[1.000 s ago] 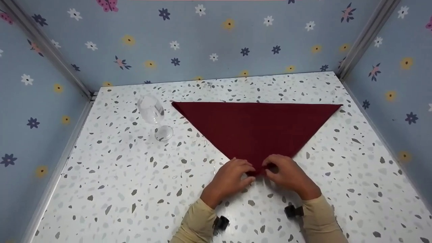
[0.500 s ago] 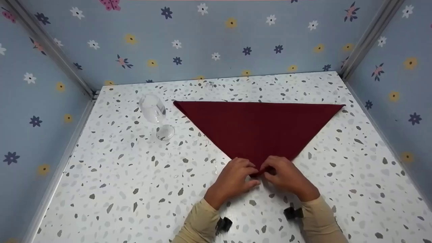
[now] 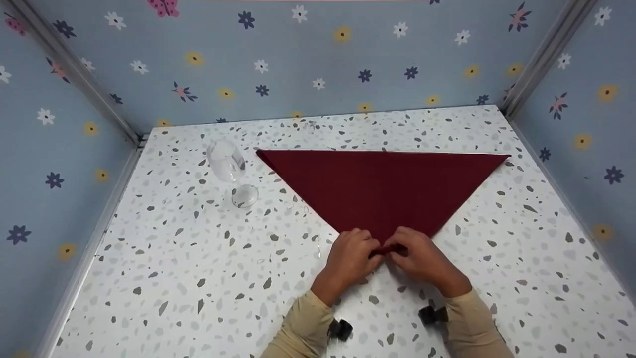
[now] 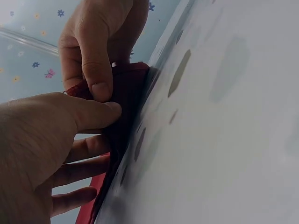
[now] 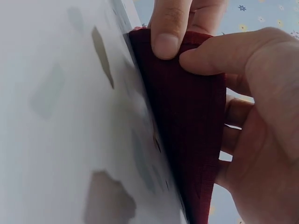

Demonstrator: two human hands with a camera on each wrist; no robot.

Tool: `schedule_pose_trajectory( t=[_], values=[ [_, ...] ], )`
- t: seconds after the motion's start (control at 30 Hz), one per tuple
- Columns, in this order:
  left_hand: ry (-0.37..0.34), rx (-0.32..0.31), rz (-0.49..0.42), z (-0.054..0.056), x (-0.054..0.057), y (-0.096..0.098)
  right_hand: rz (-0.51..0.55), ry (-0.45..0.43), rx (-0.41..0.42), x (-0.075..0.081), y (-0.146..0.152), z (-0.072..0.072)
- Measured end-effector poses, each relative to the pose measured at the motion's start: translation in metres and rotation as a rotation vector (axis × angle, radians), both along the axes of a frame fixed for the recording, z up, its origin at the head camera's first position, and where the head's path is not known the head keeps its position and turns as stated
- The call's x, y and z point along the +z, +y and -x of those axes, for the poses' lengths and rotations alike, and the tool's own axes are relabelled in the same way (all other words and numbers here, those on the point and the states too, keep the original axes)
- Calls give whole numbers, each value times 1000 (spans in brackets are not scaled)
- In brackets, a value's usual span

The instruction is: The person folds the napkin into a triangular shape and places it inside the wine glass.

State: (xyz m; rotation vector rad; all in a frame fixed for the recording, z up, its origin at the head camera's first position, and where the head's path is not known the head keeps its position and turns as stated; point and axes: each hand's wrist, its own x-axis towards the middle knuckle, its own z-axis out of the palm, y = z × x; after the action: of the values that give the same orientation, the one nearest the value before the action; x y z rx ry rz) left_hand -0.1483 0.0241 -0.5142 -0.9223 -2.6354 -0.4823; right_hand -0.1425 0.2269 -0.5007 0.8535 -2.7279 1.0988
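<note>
A dark red cloth napkin [image 3: 382, 191] lies as a triangle on the speckled table, its long edge at the back and its point towards me. My left hand [image 3: 350, 256] pinches the near end from the left. From the right, my right hand [image 3: 422, 258] pinches the same end, where a narrow strip is turned up between the hands. In the left wrist view both thumbs press on the cloth [image 4: 128, 88] side by side. The right wrist view has the cloth's edge [image 5: 187, 107] raised off the table, with fingers behind it.
A clear stemmed wine glass [image 3: 226, 161] is left of the napkin, near its left corner. Blue flowered panels [image 3: 318, 59] enclose the back and sides of the white speckled table [image 3: 198, 248]. Each sleeved wrist carries a small black camera [image 3: 340, 329].
My left thumb has come in from the table onto the napkin's near end, and the left hand has moved slightly right. The right hand keeps its pinch. The turned-up strip shows more between them.
</note>
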Motion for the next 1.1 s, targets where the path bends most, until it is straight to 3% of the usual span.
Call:
schedule_pose_trajectory(
  t=[0.33,0.6,0.73,0.97,1.1],
  values=[
    [-30,8,-49,-2,-4,-10,11,37,-8,0,1,3],
    [26,39,-72,0,-7,-15,135,92,37,-4,4,4],
    [10,59,-106,2,-6,-17,179,96,35,-4,8,6],
    [-10,51,-175,5,-4,-17,41,-7,-55,2,25,4],
    [-25,43,-240,6,-2,-17,-1,-10,-94,4,33,5]
  ],
)
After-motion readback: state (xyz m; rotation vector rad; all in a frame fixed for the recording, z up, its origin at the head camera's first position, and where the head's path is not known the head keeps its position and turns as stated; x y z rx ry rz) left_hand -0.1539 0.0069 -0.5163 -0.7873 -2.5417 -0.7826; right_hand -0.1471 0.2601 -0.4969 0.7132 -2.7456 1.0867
